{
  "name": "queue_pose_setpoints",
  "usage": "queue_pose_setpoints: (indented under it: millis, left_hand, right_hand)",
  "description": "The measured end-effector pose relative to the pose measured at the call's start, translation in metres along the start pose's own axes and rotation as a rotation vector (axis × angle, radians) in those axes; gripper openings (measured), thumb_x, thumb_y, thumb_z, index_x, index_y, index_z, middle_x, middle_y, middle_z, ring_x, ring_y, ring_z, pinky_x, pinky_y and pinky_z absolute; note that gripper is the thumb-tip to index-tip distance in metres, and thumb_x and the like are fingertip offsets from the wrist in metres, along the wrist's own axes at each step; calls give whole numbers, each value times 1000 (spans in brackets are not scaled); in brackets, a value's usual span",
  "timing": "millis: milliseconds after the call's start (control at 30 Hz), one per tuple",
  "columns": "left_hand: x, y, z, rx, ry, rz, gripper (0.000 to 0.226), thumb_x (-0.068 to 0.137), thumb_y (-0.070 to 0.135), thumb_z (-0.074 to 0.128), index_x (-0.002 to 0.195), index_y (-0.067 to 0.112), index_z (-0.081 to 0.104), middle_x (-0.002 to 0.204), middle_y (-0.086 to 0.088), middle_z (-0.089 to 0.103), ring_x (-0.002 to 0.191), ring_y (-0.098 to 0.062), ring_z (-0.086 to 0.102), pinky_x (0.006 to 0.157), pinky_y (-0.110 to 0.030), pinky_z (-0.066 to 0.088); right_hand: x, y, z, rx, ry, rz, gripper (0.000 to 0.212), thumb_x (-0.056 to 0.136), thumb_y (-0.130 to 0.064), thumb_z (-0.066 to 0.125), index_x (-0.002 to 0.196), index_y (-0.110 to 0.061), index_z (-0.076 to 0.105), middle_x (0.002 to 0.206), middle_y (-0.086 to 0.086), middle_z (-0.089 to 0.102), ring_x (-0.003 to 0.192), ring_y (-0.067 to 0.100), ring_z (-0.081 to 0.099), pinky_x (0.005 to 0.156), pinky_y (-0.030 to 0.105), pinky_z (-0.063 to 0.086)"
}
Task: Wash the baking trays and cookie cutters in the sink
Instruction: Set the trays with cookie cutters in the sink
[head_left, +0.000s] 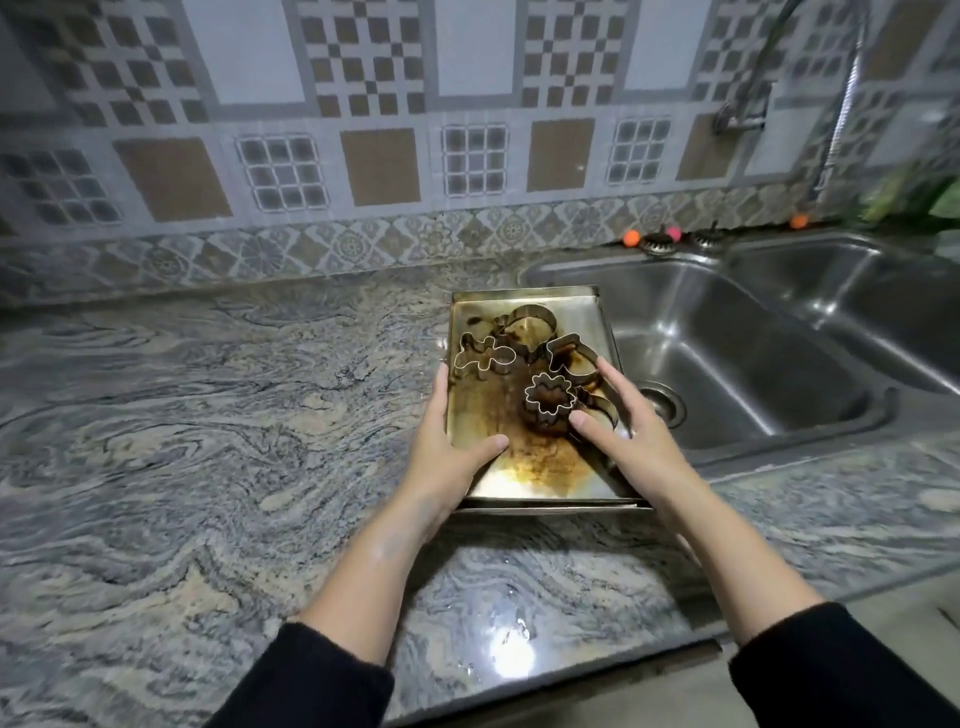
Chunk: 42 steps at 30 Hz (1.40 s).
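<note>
A stained metal baking tray sits on the counter at the left rim of the sink, stacked on another tray whose edge shows beneath. Several metal cookie cutters lie in it: a gingerbread-man cutter, a flower cutter, a round one and others. My left hand grips the tray's left edge, thumb on its floor. My right hand holds the right edge, its thumb next to the flower cutter.
A double stainless sink lies right of the trays, with a drain in the near basin. A faucet with a hose stands at the tiled wall. Marbled granite counter spreads to the left and front.
</note>
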<state>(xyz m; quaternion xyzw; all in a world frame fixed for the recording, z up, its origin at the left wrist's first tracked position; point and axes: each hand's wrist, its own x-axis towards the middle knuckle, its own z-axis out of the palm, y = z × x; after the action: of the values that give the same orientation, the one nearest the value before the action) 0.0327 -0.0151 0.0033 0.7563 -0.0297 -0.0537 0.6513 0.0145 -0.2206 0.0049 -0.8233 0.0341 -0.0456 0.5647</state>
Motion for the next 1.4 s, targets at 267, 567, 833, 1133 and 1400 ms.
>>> queue_pose_setpoints:
  millis: [267,567,833,1133,1400]
  left_hand:
    - [19,38,82,22,-174,75,99,80,-4,71,153,25,11,135,15,39,119,3,36,92,-9,31]
    - [36,52,247,78,-352,142,98,76,8,77,148,44,21,130,18,52,121,-6,50,112,-34,35]
    - [41,75,416,11,-434,65,101,80,12,76,151,41,11,140,10,45,125,-10,47,110,-31,35]
    - [100,91,524,-50,-392,-13,98,80,9,75,150,41,15,132,11,51,116,-11,54,101,-37,47]
    - [189,90,582,-16,-320,-45,86,80,9,74,146,37,28,124,11,56,116,-11,54,106,-38,42]
  right_hand:
    - [-3,23,-83,0,173,38,73,80,-42,70,142,-44,32,151,-5,33,140,11,29,116,42,24]
    - [-33,77,-229,47,341,91,72,81,-36,69,143,-38,33,150,-6,34,137,10,34,113,38,30]
    - [-45,124,-389,-11,388,173,69,84,-38,66,144,-42,32,150,-8,34,135,12,35,107,32,35]
    - [23,168,-493,-60,338,228,70,82,-48,65,142,-48,30,154,-7,27,140,16,28,113,42,29]
    - [131,200,-551,-153,212,272,69,85,-47,62,144,-45,28,155,-3,27,140,19,29,109,37,29]
